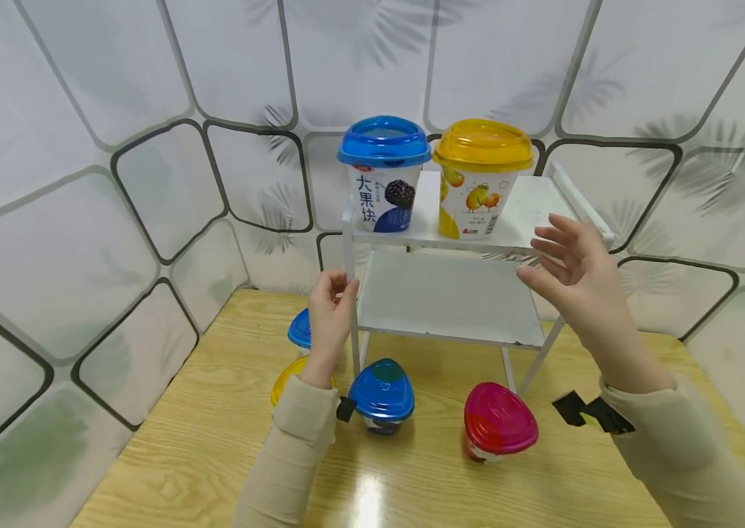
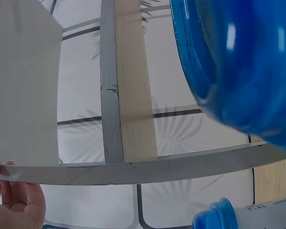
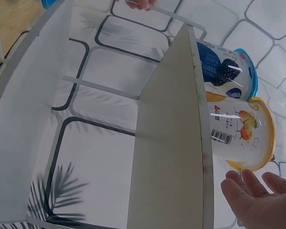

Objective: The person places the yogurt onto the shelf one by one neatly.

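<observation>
A white two-tier shelf rack (image 1: 452, 301) stands on the wooden table. My left hand (image 1: 333, 312) pinches its left front post (image 2: 86, 174), with the thumb on one side and curled fingers on the other. Two yogurt cups are side by side on the top tier: a blue-lidded cup with a blackberry picture (image 1: 386, 176) on the left, and a yellow-lidded cup (image 1: 481, 183) beside it. To their right, my right hand (image 1: 577, 271) is raised near the top tier's front edge. Its fingers are spread and loosely bent, holding nothing, apart from the yellow-lidded cup.
On the table before the rack are another blue-lidded cup (image 1: 382, 396) and a pink-lidded cup (image 1: 500, 422). Left of the rack, partly hidden by my left arm, are one more blue lid (image 1: 300, 329) and a yellow lid (image 1: 285, 379). Patterned wall covering (image 1: 234, 169) stands behind.
</observation>
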{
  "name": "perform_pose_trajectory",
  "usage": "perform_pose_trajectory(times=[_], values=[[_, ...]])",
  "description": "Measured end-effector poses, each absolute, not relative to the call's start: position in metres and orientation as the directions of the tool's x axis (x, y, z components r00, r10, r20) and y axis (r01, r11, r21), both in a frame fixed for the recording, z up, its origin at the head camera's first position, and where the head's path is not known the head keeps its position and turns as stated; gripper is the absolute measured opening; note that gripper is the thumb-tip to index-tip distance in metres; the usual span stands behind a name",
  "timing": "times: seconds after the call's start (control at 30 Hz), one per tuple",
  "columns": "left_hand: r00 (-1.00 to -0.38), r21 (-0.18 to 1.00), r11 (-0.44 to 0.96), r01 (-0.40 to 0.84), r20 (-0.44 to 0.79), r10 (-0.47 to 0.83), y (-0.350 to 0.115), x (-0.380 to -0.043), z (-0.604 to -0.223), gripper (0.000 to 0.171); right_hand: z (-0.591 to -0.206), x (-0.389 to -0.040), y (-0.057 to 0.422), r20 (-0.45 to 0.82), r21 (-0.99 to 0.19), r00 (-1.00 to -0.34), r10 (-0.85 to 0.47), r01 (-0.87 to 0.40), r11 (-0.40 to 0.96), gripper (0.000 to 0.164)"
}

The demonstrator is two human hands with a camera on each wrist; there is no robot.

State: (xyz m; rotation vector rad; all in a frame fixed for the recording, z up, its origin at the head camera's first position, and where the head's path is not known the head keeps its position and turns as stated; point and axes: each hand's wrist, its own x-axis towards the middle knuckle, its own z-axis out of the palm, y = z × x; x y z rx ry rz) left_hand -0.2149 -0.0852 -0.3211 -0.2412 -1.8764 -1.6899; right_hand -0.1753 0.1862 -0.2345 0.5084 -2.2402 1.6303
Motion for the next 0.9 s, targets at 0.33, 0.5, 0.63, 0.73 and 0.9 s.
perform_pose_trajectory(times=[0.33,0.5,0.63,0.73,0.9], values=[[-0.813,0.85,0.178,0.496,0.527,-0.247,-0.085,-0.215,-0.322,0.012,-0.266,-0.159,0.197,0.488,-0.776,-0.865,-0.12,-0.492,0.394,0.068],[-0.816,0.853,0.182,0.489,0.521,-0.249,-0.085,-0.215,-0.322,0.013,-0.281,-0.153,0.199,0.494,-0.761,-0.861,-0.122,-0.497,0.417,0.068],[-0.82,0.856,0.18,0.484,0.516,-0.248,-0.085,-0.215,-0.321,0.013,-0.294,-0.149,0.201,0.504,-0.751,-0.855,-0.123,-0.504,0.426,0.068],[-0.822,0.858,0.177,0.482,0.512,-0.247,-0.085,-0.215,-0.321,0.013,-0.303,-0.147,0.202,0.512,-0.749,-0.85,-0.126,-0.513,0.419,0.067],[-0.823,0.86,0.174,0.479,0.509,-0.25,-0.085,-0.215,-0.32,0.012,-0.321,-0.145,0.204,0.527,-0.755,-0.838,-0.141,-0.538,0.376,0.066]])
